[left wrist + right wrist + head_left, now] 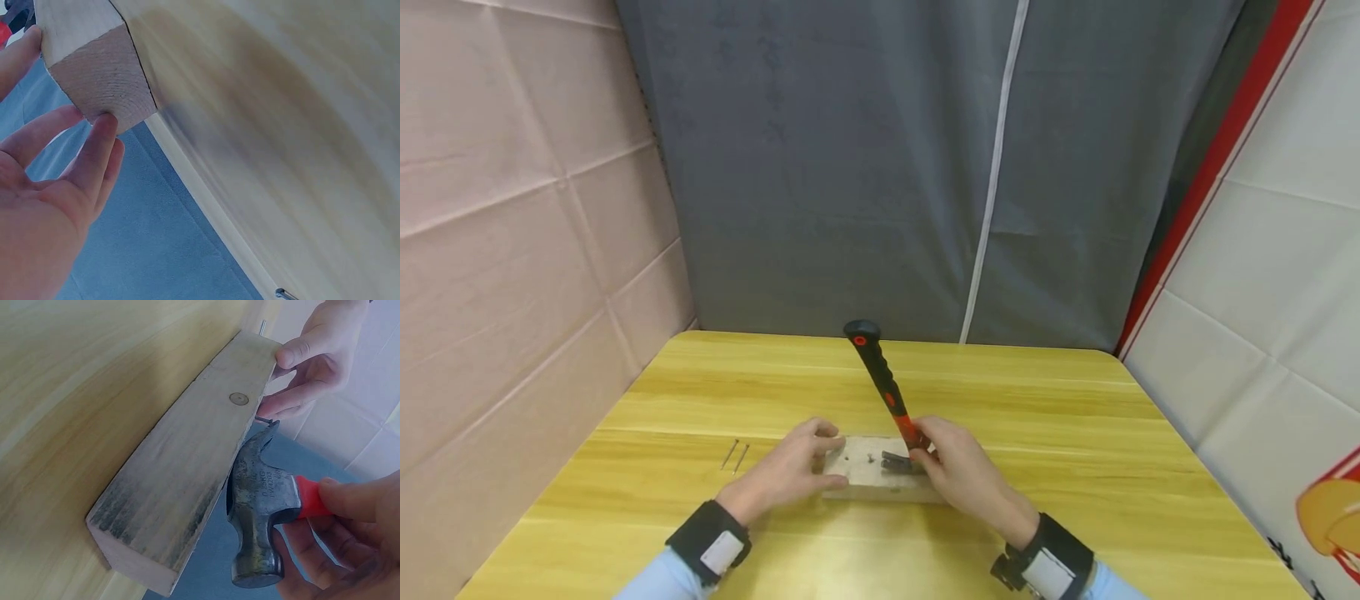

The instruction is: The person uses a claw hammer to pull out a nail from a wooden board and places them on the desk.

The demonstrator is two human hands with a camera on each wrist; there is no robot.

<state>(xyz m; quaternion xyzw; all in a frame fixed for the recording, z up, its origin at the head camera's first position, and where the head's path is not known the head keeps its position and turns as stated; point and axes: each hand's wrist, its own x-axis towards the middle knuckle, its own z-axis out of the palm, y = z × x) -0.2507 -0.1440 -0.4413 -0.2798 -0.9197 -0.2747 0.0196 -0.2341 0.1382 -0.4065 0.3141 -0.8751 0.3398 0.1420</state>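
So the yellow wood-grain table (820, 379) is filling the lower part of the head view, and a pale wooden block (868, 477) is sitting on it right between the hands, long axis running left to right. The claw hammer (880, 371) is standing over the block's right half, head down low, black-and-red handle rising and leaning a bit to the left. The right hand (958, 467) is pinching that handle way down by the head, so it's the one nearer the business end. The left hand (797, 469) is spanning the block's left end, thumb and fingers holding it. Imo everything's hinging on this: the claw is pointing left along the block, and one upright nail (870, 457) is sticking up just past its tips, toward the left hand. They're looking super close in the right wrist view, but I can't tell if they're touching. Two loose nails (741, 459) are lying side by side off to the left.
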